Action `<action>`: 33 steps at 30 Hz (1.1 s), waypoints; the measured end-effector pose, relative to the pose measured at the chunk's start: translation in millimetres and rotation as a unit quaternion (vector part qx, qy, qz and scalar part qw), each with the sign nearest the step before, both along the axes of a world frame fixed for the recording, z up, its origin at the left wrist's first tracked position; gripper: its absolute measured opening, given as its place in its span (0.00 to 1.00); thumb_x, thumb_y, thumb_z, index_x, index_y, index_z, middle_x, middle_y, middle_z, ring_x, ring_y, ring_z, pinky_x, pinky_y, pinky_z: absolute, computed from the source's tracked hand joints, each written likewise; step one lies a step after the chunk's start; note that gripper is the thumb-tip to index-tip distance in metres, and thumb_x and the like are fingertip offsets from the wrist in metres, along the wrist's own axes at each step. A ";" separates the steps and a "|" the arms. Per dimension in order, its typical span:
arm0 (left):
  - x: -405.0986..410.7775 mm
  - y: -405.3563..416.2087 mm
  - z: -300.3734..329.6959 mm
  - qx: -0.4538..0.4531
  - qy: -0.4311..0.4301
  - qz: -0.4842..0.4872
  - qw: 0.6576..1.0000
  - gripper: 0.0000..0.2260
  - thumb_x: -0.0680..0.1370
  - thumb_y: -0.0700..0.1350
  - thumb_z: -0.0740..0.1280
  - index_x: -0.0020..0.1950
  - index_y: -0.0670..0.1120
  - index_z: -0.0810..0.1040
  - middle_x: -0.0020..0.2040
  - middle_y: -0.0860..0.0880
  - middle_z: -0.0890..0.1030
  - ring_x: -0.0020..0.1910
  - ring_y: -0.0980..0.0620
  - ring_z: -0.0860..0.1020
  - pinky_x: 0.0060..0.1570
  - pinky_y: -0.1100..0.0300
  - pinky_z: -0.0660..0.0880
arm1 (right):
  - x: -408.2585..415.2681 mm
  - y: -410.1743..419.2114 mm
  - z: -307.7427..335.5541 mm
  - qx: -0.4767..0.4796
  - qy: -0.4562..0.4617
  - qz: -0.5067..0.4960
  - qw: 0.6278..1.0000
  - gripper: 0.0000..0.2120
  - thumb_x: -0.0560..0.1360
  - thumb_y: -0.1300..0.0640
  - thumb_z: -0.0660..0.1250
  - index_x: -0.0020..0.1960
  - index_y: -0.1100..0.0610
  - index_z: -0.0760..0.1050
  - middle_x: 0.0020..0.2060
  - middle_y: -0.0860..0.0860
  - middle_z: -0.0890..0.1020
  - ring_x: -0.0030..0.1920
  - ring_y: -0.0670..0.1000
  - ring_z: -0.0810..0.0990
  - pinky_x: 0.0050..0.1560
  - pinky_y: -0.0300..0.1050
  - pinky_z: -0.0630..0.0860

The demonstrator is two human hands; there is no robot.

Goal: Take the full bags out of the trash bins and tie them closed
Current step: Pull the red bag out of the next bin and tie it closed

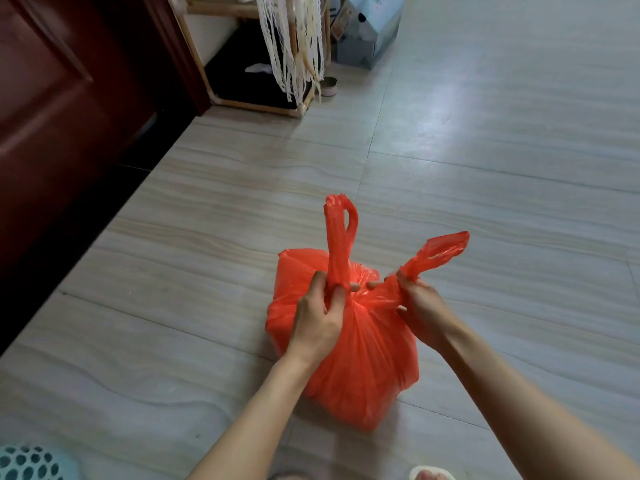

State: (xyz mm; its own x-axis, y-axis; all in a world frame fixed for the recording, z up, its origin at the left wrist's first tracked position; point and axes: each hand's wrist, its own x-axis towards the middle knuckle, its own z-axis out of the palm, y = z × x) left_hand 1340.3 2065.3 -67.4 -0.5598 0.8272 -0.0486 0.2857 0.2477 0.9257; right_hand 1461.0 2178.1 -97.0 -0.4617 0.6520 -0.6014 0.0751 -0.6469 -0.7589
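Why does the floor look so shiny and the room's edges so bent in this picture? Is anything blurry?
Head view: soft daylight glares off the tiled floor at upper right. The wide-angle lens bows the door and tile seams near the edges. The red bag and both hands, left and right, are fairly sharp. The bin in the corner looks softer.

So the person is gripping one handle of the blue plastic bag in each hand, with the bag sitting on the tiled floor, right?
Not quite: the plastic bag is red-orange, not blue. The head view shows the left hand gripping one handle and the right hand gripping the other, with the bag sitting on the pale tiled floor.
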 end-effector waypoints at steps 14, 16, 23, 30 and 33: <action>-1.3 21.5 2.0 -0.260 0.199 -0.075 0.942 0.17 0.78 0.40 0.53 0.67 0.40 0.62 0.56 0.32 0.78 0.56 0.32 0.75 0.50 0.48 0.70 | 5.4 1.0 5.0 0.012 -0.063 -0.007 0.998 0.13 0.80 0.59 0.54 0.41 0.58 0.74 0.27 0.48 0.80 0.33 0.47 0.74 0.34 0.40 0.65; -1.1 19.8 -0.9 -0.316 0.233 -0.130 0.910 0.26 0.77 0.47 0.55 0.74 0.42 0.55 0.64 0.36 0.74 0.63 0.36 0.72 0.62 0.49 0.67 | 13.3 6.1 12.7 -0.023 -0.003 -0.017 1.000 0.12 0.78 0.62 0.55 0.39 0.58 0.73 0.23 0.49 0.79 0.27 0.47 0.74 0.29 0.37 0.69; 12.7 20.5 -7.8 -0.345 0.348 -0.125 0.863 0.28 0.78 0.61 0.53 0.71 0.44 0.63 0.61 0.40 0.77 0.60 0.40 0.75 0.63 0.49 0.65 | 8.6 15.2 44.3 0.037 0.164 0.011 0.986 0.13 0.69 0.69 0.56 0.49 0.62 0.75 0.38 0.54 0.84 0.36 0.49 0.81 0.37 0.39 0.74; -14.2 16.7 2.5 -0.261 -0.056 -0.073 0.961 0.20 0.78 0.51 0.59 0.32 0.44 0.80 0.31 0.47 0.82 0.34 0.51 0.79 0.47 0.55 0.72 | -3.4 9.0 22.6 0.407 -0.236 0.269 0.840 0.30 0.69 0.57 0.65 0.70 0.45 0.64 0.70 0.48 0.70 0.71 0.52 0.62 0.71 0.54 0.60; -24.2 9.7 4.9 -0.194 -0.208 -0.069 0.956 0.15 0.78 0.45 0.60 0.34 0.46 0.79 0.21 0.51 0.75 0.21 0.58 0.71 0.32 0.61 0.70 | -5.3 8.3 13.4 0.418 -0.278 0.338 0.796 0.20 0.75 0.56 0.63 0.67 0.49 0.70 0.60 0.51 0.79 0.64 0.53 0.73 0.63 0.47 0.69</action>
State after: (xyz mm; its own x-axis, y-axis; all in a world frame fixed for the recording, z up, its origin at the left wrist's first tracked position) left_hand 1316.1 2075.0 -62.5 -0.3122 0.7669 -0.5607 -0.0319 0.5814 0.8130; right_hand 1455.7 2186.4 -83.6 -0.6915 0.6468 -0.3215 0.6662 0.3991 -0.6300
